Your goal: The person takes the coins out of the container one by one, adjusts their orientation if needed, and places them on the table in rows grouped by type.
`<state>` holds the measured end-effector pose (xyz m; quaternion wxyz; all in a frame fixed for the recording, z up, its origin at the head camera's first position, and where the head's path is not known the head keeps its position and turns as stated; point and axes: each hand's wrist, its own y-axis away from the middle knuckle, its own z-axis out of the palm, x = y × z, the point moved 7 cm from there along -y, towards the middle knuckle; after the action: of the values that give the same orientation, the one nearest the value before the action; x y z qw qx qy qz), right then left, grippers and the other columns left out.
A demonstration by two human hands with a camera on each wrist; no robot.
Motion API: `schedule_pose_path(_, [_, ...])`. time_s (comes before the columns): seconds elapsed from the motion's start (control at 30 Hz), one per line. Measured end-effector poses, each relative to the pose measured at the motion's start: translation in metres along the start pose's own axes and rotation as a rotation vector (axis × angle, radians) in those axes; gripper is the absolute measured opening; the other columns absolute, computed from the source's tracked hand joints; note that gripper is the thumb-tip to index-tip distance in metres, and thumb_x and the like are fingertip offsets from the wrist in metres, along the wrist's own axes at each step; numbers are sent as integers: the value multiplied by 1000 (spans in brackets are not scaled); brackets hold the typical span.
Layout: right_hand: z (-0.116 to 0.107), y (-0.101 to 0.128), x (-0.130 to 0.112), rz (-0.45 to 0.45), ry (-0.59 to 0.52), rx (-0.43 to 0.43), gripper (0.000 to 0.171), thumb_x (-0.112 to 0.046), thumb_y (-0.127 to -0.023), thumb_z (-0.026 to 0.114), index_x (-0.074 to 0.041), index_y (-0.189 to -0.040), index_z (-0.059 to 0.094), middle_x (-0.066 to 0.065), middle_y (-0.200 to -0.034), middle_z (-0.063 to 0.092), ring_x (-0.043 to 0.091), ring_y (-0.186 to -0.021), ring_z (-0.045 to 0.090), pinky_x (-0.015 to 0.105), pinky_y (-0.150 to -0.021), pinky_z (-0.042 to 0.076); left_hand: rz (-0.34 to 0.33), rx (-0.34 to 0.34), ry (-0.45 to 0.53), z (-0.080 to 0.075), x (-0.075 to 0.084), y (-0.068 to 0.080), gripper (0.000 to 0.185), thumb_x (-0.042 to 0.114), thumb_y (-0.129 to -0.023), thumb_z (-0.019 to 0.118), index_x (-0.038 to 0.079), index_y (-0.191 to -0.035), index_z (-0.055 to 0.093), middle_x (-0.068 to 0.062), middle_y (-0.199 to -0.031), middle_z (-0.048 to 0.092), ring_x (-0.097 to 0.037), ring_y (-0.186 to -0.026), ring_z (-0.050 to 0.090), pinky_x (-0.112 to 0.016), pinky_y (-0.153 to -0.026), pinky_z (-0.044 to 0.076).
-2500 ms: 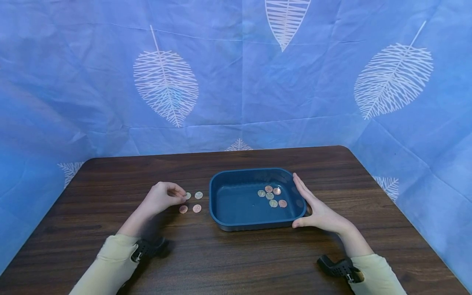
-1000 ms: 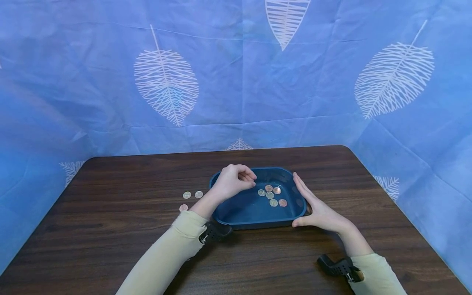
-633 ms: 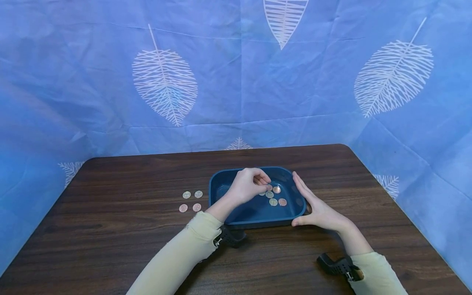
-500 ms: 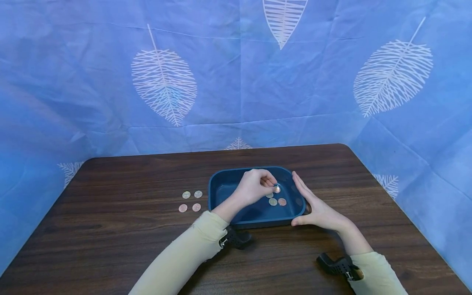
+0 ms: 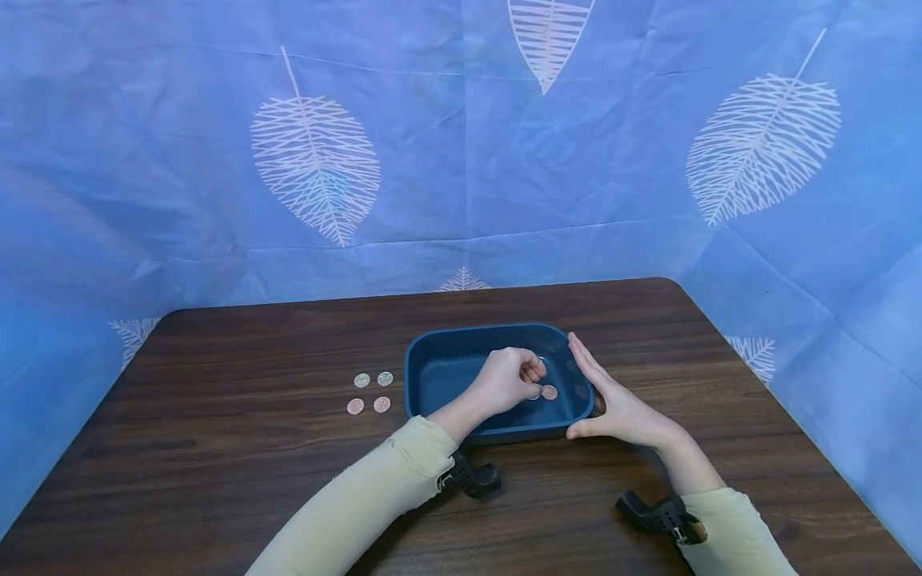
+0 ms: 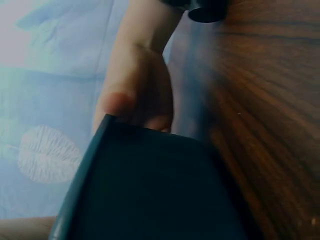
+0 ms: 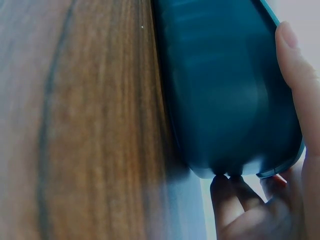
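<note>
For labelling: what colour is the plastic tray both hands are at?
Dark teal-blue rectangular plastic tray, clearest in the head view.

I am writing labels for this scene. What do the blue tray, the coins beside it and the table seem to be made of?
The tray looks like moulded plastic: one even dark blue colour, rounded corners, a dull sheen. The coins look like metal: two silvery, two coppery, and they catch the light. The table shows dark brown wood grain with a smooth finish; solid wood or a printed laminate cannot be told apart.
</note>
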<state>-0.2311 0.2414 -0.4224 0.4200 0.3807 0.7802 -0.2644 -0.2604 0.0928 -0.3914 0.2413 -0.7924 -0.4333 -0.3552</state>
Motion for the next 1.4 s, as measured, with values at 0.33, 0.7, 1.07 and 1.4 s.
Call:
schedule_pose_path(0.33, [-1, 2, -1, -3, 5, 3, 116, -13, -79, 79, -22, -153, -11, -1, -158, -18, 36, -142, -13, 66, -101, 22, -8, -46, -164, 10, -1, -1, 18, 0, -88, 67, 1, -106, 70, -6, -97, 67, -13, -86, 61, -20, -76, 49])
schedule_pose_path(0.7, [-2, 1, -1, 4, 12, 10, 116, -14, -79, 79, -32, -152, -9, -2, -158, -18, 36, -142, -13, 67, -101, 20, 2, -137, -332, 20, -4, -1, 26, 4, -87, 70, 4, -113, 69, -3, -91, 59, -11, -76, 53, -19, -69, 45])
schedule_pose_path(1.07, [0, 0, 0, -2, -1, 11, 116, -13, -79, 79, -27, -153, -10, 0, -158, -18, 38, -141, -14, 68, -100, 21, -40, -120, -365, 21, -9, 0, 8, 6, -83, 74, 8, -89, 70, 2, -80, 55, -8, -70, 54, -18, -67, 47])
schedule_pose_path(1.4, [-1, 0, 0, -8, 7, 12, 117, -12, -78, 80, -20, -153, -10, 0, -158, -18, 38, -141, -14, 67, -100, 22, -142, -113, -400, 19, -11, 2, 13, 15, -80, 79, 11, -83, 67, 4, -85, 56, -8, -69, 55, -20, -63, 47])
